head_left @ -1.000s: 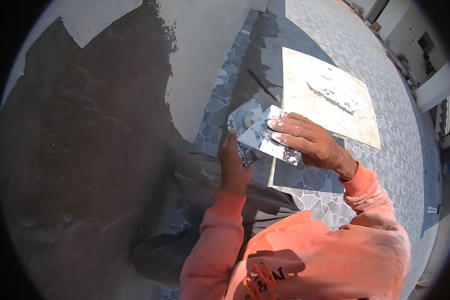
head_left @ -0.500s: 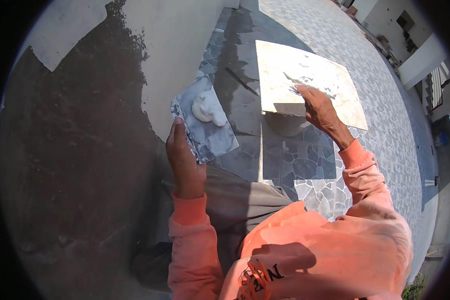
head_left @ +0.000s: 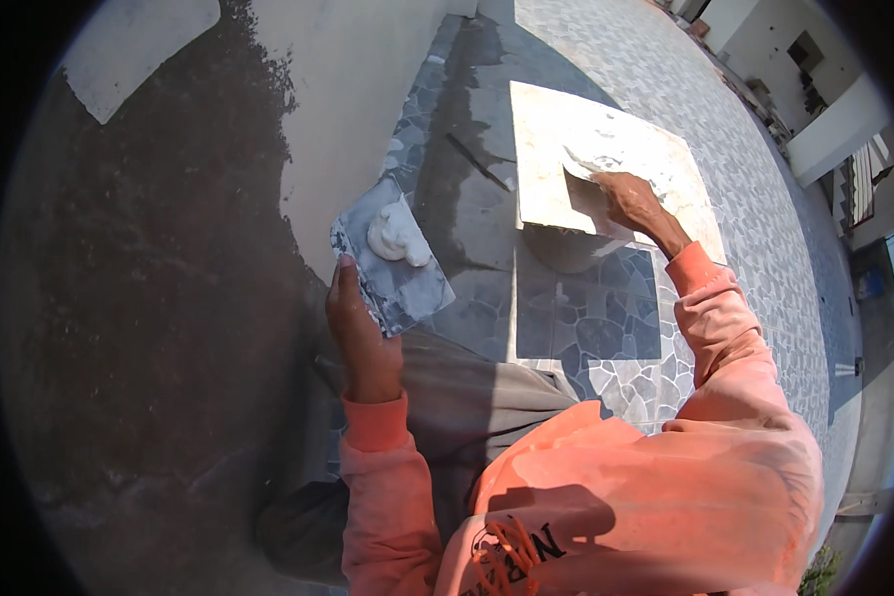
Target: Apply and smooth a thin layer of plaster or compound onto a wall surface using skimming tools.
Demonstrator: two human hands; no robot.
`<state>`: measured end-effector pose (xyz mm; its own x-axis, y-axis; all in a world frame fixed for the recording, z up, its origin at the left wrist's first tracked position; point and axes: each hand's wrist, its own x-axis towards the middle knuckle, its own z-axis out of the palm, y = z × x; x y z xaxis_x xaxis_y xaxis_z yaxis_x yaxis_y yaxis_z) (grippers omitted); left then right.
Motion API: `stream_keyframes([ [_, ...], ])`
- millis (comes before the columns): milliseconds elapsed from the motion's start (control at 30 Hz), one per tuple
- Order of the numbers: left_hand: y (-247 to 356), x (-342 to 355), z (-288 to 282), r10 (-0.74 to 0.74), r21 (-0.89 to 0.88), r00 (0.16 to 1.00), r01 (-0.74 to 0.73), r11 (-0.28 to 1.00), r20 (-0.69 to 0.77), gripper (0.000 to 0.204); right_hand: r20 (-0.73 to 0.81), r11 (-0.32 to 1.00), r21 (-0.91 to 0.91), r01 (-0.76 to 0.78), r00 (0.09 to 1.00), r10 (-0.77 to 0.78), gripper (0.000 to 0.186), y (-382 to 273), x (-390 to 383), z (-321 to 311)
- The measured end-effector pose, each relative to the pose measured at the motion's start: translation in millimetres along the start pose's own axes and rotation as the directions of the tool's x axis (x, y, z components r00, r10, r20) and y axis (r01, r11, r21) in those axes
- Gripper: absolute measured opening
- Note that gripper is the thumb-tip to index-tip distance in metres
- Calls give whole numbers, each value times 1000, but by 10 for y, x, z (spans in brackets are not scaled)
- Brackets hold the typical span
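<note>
My left hand (head_left: pixel 361 328) is closed around the near left edge of a flat rectangular plastering trowel (head_left: pixel 402 303), thumb on top and its other fingers hidden underneath. A soft lump of white putty (head_left: pixel 397 236) sits on the trowel's grey face. Over to the right, my right hand (head_left: pixel 634 204) is closed on a putty knife (head_left: pixel 577 167), mostly hidden by the fingers and washed out by glare. Its blade is at the white putty (head_left: pixel 621 139) spread over a pale square board (head_left: pixel 541 129). The board rests on a round bucket-like support (head_left: pixel 564 250).
On the left rises a wall (head_left: pixel 149 298), part dark and bare, part coated pale (head_left: pixel 338 109). A thin dark strip (head_left: pixel 479 162) lies on the stone-patterned tile floor (head_left: pixel 755 199). A pale pillar (head_left: pixel 839 129) stands at the far right.
My left hand and the trowel have shifted slightly left and down, and the trowel has turned a little. My right hand has tilted over the board, staying near the same putty.
</note>
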<state>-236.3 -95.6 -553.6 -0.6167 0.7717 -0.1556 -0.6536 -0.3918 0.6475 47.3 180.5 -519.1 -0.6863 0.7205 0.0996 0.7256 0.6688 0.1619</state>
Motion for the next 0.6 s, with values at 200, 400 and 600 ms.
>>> stream_keyframes([
  [200,-11,9,76,-32,-16,998,31,999,-48,47,-25,995,79,-61,998,63,23,132,49,-19],
  [400,-89,9,49,-43,-10,999,43,999,4,44,7,986,141,91,996,-93,27,65,47,27],
  [600,-414,63,-8,-91,0,995,91,996,-40,42,150,907,415,67,979,-141,29,43,37,-282],
])
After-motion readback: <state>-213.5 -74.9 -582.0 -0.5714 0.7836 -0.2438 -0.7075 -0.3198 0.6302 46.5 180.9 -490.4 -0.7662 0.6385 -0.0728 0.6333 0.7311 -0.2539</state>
